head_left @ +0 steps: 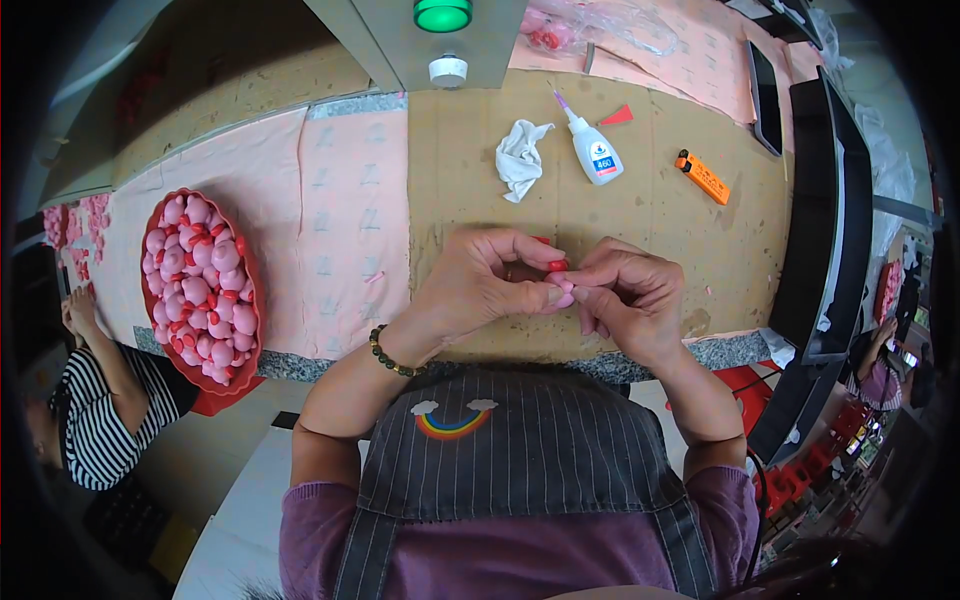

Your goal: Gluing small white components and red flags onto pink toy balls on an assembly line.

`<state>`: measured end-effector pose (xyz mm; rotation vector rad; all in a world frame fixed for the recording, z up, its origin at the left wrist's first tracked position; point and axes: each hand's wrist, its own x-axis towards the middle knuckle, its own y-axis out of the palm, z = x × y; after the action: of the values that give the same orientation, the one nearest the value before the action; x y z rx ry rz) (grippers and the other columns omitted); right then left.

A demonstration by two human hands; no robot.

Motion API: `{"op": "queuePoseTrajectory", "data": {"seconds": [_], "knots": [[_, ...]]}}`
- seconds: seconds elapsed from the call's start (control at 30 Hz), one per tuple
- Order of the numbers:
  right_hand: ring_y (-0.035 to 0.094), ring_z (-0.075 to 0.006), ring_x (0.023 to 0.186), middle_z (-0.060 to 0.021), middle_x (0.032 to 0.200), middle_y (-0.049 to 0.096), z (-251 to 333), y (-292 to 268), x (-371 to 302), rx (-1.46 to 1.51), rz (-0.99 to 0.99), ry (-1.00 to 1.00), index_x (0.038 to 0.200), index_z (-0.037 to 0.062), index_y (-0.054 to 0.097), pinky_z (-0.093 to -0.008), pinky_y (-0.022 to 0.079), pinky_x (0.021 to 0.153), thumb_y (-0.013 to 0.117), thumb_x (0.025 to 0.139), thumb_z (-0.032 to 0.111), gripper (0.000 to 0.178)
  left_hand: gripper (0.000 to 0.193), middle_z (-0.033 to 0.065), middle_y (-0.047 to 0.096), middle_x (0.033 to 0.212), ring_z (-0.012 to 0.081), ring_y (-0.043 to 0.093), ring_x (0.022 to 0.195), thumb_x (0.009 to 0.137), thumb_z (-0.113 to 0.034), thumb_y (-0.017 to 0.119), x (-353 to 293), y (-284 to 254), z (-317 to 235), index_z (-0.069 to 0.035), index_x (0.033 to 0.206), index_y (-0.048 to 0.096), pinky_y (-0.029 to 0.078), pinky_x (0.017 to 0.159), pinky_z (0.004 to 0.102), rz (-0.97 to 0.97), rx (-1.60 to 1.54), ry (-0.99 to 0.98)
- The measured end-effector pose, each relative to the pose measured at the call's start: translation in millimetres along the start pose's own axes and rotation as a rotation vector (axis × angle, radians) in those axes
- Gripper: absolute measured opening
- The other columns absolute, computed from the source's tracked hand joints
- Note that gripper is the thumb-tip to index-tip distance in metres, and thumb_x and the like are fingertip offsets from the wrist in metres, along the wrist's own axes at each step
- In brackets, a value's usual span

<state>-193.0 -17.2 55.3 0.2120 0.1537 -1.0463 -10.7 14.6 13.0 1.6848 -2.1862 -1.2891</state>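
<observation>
Both my hands meet over the brown cardboard (460, 140), pinching a small pink rounded piece (562, 286) with a red part (557, 266) at its top. Thumb and forefinger of my left hand (480, 275) close on it from the left. From the other side, the thumb and fingertips of my right hand (635, 295) grip the same piece. My fingers cover much of it, so its full shape is hidden. Beyond the hands lie a crumpled white cloth (521, 160), a white glue bottle (597, 152) with a purple nozzle, a red cap (617, 115) and an orange utility knife (703, 177).
A red scalloped tray (258, 310) heaped with pink and red pieces stands left on pink sheeting (340, 200). A grey box (470, 65) with a green button rises at the back. Black shelving (815, 220) and a phone (765, 98) line the right. Another person (110, 410) sits left.
</observation>
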Motion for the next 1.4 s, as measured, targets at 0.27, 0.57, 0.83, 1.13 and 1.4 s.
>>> {"op": "queuePoseTrajectory", "data": {"seconds": [0.27, 0.57, 0.83, 1.13, 1.4], "knots": [[0.053, -0.0102, 0.047, -0.0103, 0.077, 0.054, -7.4, 4.4, -3.9, -0.016, -0.088, 0.0, 0.081, -0.0049, 0.059, -0.0199, 0.041, 0.038, 0.053, 0.08, -0.014, 0.011, 0.024, 0.0128, 0.063, 0.092, 0.0181, 0.064, 0.086, 0.074, 0.007, 0.067, -0.5, 3.5, 1.2, 0.005, 0.097, 0.058, 0.054, 0.079, 0.0279, -0.048, 0.046, 0.028], [0.054, -0.0107, 0.049, -0.011, 0.08, 0.052, -8.4, 2.7, -4.1, 0.022, -0.118, 0.052, 0.075, -0.0027, 0.048, -0.0206, 0.044, 0.037, 0.052, 0.079, -0.016, 0.014, 0.022, 0.0119, 0.063, 0.091, 0.0168, 0.063, 0.087, 0.075, 0.01, 0.063, -0.1, 6.9, 1.3, 0.006, 0.096, 0.057, 0.053, 0.08, 0.0279, -0.052, 0.151, 0.065], [0.054, -0.0098, 0.053, -0.0095, 0.079, 0.05, -14.4, -1.5, -6.5, -0.13, -0.073, 0.001, 0.074, -0.0026, 0.048, -0.0205, 0.045, 0.041, 0.051, 0.079, -0.017, 0.015, 0.027, 0.0116, 0.064, 0.092, 0.0161, 0.064, 0.087, 0.073, 0.006, 0.07, -0.1, 7.1, 4.7, 0.004, 0.097, 0.058, 0.053, 0.082, 0.0286, -0.065, 0.189, 0.079], [0.054, -0.0098, 0.053, -0.0099, 0.079, 0.05, -14.2, -2.1, -8.3, -0.045, -0.078, 0.061, 0.073, -0.0027, 0.049, -0.021, 0.045, 0.04, 0.051, 0.078, -0.018, 0.016, 0.03, 0.0108, 0.064, 0.093, 0.0171, 0.064, 0.087, 0.072, 0.008, 0.069, 0.3, 5.6, 6.1, 0.005, 0.1, 0.059, 0.053, 0.082, 0.0291, -0.038, 0.213, 0.074], [0.055, -0.0097, 0.054, -0.011, 0.078, 0.055, -20.8, -2.5, -15.6, -0.087, 0.032, 0.055, 0.075, -0.0044, 0.052, -0.0207, 0.045, 0.041, 0.052, 0.079, -0.015, 0.012, 0.02, 0.0111, 0.065, 0.092, 0.0143, 0.063, 0.084, 0.077, 0.005, 0.066, 1.3, -1.3, 6.8, 0.003, 0.097, 0.065, 0.053, 0.075, 0.0262, 0.003, 0.314, 0.139]]}}
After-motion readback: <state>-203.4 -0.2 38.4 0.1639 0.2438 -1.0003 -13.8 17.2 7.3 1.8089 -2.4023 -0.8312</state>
